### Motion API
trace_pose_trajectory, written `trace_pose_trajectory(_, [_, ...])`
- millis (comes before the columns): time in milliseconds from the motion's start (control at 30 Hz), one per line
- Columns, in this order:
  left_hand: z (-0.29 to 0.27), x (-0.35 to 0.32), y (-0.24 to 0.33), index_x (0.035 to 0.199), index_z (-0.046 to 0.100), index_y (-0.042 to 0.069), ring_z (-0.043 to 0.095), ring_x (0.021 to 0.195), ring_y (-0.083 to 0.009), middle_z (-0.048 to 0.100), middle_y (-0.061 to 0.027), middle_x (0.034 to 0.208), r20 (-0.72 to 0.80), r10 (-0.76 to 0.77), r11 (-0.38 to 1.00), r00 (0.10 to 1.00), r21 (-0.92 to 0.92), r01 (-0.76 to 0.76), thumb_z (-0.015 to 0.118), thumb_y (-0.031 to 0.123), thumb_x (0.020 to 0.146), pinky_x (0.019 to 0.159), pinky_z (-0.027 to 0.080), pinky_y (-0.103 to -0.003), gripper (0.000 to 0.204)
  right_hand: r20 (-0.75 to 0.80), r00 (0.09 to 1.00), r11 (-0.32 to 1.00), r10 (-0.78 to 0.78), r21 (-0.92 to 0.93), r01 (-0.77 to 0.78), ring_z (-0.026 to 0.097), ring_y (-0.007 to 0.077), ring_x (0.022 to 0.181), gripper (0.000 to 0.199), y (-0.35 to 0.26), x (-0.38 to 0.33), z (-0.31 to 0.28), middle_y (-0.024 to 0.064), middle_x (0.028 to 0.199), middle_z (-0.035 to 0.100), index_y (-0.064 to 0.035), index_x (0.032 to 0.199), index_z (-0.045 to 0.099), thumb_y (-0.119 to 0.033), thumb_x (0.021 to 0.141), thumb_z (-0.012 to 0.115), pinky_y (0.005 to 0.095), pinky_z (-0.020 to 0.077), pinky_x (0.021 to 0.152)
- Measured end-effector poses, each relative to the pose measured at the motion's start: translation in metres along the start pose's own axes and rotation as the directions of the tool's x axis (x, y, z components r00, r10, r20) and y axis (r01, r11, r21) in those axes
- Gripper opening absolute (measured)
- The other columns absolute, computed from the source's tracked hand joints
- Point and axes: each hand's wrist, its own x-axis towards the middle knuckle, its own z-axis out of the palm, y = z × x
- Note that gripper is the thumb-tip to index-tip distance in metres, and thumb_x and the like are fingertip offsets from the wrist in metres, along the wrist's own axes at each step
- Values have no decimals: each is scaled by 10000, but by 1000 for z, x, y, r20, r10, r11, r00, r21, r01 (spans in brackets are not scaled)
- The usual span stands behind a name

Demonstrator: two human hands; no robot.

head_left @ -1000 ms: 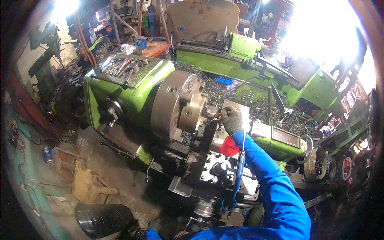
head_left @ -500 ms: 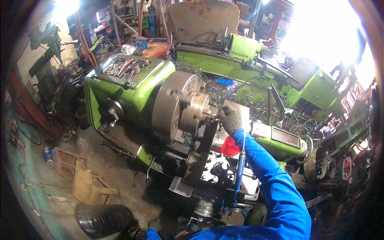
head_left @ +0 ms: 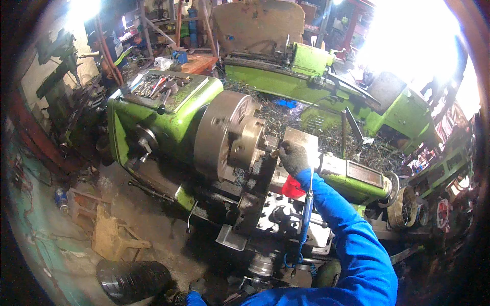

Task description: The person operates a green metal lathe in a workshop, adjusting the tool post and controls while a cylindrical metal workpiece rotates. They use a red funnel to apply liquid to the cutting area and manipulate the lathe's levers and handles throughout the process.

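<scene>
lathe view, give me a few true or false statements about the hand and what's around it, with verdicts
1. A gloved right hand reaches to a spot just beside the chuck. True.
2. The sleeve is red. False: it is blue.
3. Loose tools lie on top of the green headstock. True.
4. The floor holds only a bucket. False: a black ribbed hose and wooden blocks lie there.
5. The left hand grips the chuck. False: no left hand shows.
</scene>
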Motion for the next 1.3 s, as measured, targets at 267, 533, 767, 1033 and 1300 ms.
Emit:
trace_pose_trajectory(267, [3,-2,-1,1296,630,6,620,1190,-409,659,-226,1303,-6,-4,1000,1000,-14,4,719,358,857,982,513,-507,570,42,999,1000,5,-4,-5,720,426,844,272,0,4,0,248,879,722,-52,1041,714,-297,926,680,501,562,761])
trace_pose_trajectory(533, [10,-6,-6,1309,624,1,614,1209,-411,654,-227,1325,-12,-5,999,1000,-39,5,724,349,854,992,511,-509,582,129,992,1000,9,-23,-6,719,429,872,286,-6,3,1,243,912,731,-45,1049,708,-303,935,663,509,558,781])
trace_pose_trajectory(767, [10,2,-9,1302,630,1,621,1191,-403,663,-222,1309,-5,-1,999,1000,-38,1,723,346,854,980,514,-505,573,-26,999,999,40,-23,-41,729,363,815,255,9,7,5,216,873,738,-49,1032,714,-281,942,662,474,563,739])
trace_pose_trajectory(1033, [7,-7,0,1267,656,8,647,1120,-378,692,-207,1237,-8,-19,999,1000,-49,18,716,347,857,938,526,-493,535,-115,987,988,115,117,-102,735,286,682,246,14,25,6,180,776,741,-15,949,717,-253,949,654,425,567,654])
trace_pose_trajectory(1300, [3,-15,10,1232,681,15,672,1049,-352,722,-193,1165,-8,-25,995,1000,-93,24,708,348,860,896,537,-481,499,-38,979,979,201,50,-199,720,386,803,283,22,39,5,236,845,727,-12,945,729,-283,901,662,478,565,745])
